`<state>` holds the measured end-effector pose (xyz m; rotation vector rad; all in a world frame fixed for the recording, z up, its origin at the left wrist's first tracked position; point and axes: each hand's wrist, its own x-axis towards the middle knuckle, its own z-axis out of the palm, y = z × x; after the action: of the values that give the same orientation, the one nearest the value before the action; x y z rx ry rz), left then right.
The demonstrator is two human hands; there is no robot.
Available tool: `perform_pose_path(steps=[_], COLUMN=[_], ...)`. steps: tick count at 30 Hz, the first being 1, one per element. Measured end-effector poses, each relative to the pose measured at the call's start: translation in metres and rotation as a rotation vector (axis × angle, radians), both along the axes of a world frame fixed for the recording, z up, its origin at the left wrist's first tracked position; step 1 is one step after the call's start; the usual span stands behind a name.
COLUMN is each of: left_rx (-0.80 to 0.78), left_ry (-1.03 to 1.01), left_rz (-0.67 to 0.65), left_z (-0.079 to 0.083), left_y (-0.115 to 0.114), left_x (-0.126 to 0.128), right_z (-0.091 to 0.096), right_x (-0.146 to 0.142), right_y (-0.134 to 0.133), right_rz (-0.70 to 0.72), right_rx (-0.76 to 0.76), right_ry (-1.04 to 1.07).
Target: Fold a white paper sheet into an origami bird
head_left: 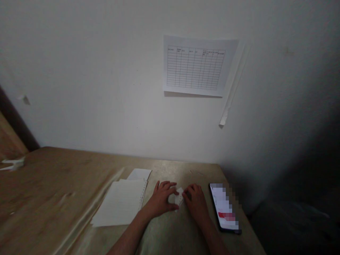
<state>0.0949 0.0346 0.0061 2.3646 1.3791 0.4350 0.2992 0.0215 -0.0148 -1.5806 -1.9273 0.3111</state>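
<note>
Between my two hands is a small piece of white folded paper (179, 197), with dark marks like punched holes along it. My left hand (161, 199) curves round its left side, thumb below and fingers above, gripping it. At the right edge, the fingertips of my right hand (196, 199) close on the same paper. Left of my left hand lies a stack of lined loose-leaf sheets (122, 202) with punched holes down the right side. Another white sheet (139, 174) sticks out behind the stack.
A phone (224, 209) with a lit screen lies to the right, near the edge of the cloth-covered table (79, 177). A printed table sheet (196, 67) is fixed to the wall, with a strip of tape (233, 88) beside it. White scraps (13, 163) lie far left.
</note>
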Motion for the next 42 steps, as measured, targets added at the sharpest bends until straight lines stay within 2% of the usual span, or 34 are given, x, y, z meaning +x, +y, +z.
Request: perform_pose_path(steps=[8, 24, 34, 42], left_rx=[-0.019, -0.007, 0.033, 0.07], left_ry=[0.021, 0.035, 0.03, 0.011], left_rz=[-0.032, -0.026, 0.009, 0.018], left_z=[0.009, 0.013, 0.013, 0.013], left_y=[-0.004, -0.005, -0.009, -0.009], left_x=[0.0, 0.0, 0.004, 0.004], right_z=[-0.002, -0.001, 0.001, -0.001], right_x=[-0.001, 0.0, -0.005, -0.005], right_y=[0.001, 0.001, 0.0, 0.002], right_rz=[-0.004, -0.012, -0.043, -0.035], right_rx=[0.004, 0.049, 0.089, 0.059], right_ry=[0.002, 0.037, -0.079, -0.148])
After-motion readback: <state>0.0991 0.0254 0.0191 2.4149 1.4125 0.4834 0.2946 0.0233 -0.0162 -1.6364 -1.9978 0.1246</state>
